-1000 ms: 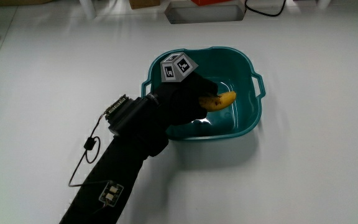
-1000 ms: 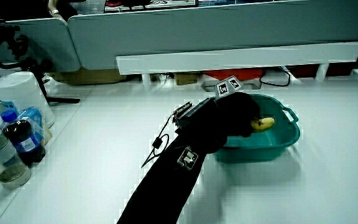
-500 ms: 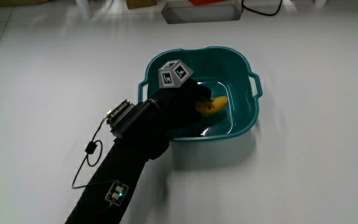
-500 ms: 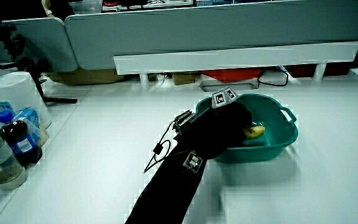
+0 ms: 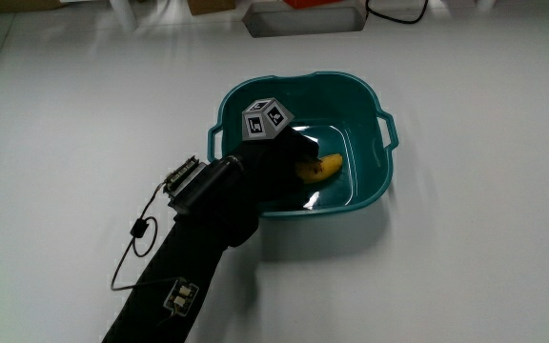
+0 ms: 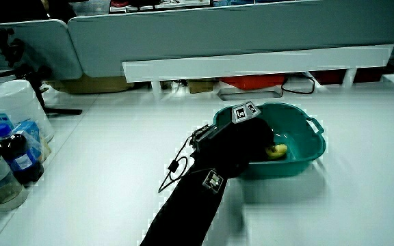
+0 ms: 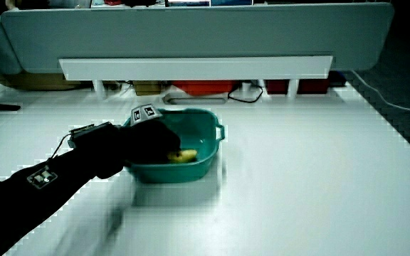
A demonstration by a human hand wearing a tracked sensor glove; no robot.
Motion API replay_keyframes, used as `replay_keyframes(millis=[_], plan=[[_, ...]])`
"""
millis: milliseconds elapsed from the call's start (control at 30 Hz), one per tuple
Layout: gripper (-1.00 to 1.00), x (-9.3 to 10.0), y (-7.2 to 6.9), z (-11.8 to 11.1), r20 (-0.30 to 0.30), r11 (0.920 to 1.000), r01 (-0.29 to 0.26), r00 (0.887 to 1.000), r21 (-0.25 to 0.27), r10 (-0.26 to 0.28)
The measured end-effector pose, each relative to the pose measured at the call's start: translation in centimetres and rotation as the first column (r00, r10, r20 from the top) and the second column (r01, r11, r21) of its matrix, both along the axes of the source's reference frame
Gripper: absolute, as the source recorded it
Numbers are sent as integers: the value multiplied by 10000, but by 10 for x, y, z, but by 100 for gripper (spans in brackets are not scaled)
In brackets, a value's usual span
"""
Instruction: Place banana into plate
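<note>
Lowered yellow banana (image 5: 318,169) (curved), teal basin (image 5: 386,162)

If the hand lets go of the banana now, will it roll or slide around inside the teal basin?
Probably not much: the banana is curved, so it should rock rather than roll. The teal basin has a glossy floor, so it may slide slightly, but the raised walls should contain it. The hand covers one end.

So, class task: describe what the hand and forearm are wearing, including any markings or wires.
The hand wears a black glove with a grey cube printed with black squares. A black sleeve carries a small device, a thin looping cable and a white tag.
</note>
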State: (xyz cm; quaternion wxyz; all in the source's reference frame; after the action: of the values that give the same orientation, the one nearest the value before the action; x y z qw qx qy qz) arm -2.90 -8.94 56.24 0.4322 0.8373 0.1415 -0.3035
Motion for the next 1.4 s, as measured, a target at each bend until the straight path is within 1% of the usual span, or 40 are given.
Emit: replay_keyframes(millis=[33, 67, 133, 233, 333, 367, 433, 533, 567, 633, 700, 733, 767, 833, 867, 933, 1000, 1033, 1100, 1133, 1167, 1200, 1233, 1300, 1400], plan=[[0, 0, 0, 4, -25, 9999, -64, 10000, 106, 64], [0, 0, -1, 4, -8, 9999, -87, 10000, 59, 87], [-6, 0, -1, 4, 3, 10000, -88, 10000, -3, 88], [-16, -1, -2, 6, 202, 9996, -16, 9998, -289, 22], [-25, -2, -2, 7, 257, 9995, -63, 9996, -317, 72], [-28, -2, -2, 6, 382, 9990, -78, 9992, -434, 95], [-34, -1, -3, 5, 507, 9990, -118, 9986, -421, 139], [-44, 3, -2, 4, 606, 9989, -352, 9975, -312, 370], [-47, 3, -2, 3, 645, 9993, -353, 9973, -147, 362], [-53, 3, -1, 3, 780, 9989, -409, 9960, -235, 426], [-59, 3, -1, 7, 723, 9987, -430, 9964, -280, 449], [-62, 2, -1, 7, 799, 9984, -476, 9956, -294, 499], [-66, 1, -1, 8, 681, 9985, -442, 9966, -316, 463], [-72, -1, -3, 5, 540, 9988, -383, 9977, -297, 398], [-75, -2, -5, 4, 452, 9992, -261, 9986, -310, 275], [-81, -3, -7, -3, 443, 9993, -209, 9988, -299, 222], [-88, -3, -8, -4, 474, 9993, -320, 9983, -172, 328], [-91, -3, -8, -7, 465, 9996, -217, 9987, -177, 225], [-97, -6, -10, -7, 330, 9999, -146, 9994, 12, 146], [-100, -7, -12, -7, 114, 9999, -60, 9999, 126, 58], [-100, -10, -15, 0, -150, 9999, 62, 9999, 154, -60], [-100, -13, -17, 5, -612, 9999, 162, 9980, 26, -160], [-100, -17, -20, 7, -914, 9995, 317, 9953, 67, -310], [-100, -28, -24, 0, -1452, 9984, 570, 9877, -61, -573], [-100, -43, -30, -10, -2243, 9952, 935, 9696, -278, -974]])
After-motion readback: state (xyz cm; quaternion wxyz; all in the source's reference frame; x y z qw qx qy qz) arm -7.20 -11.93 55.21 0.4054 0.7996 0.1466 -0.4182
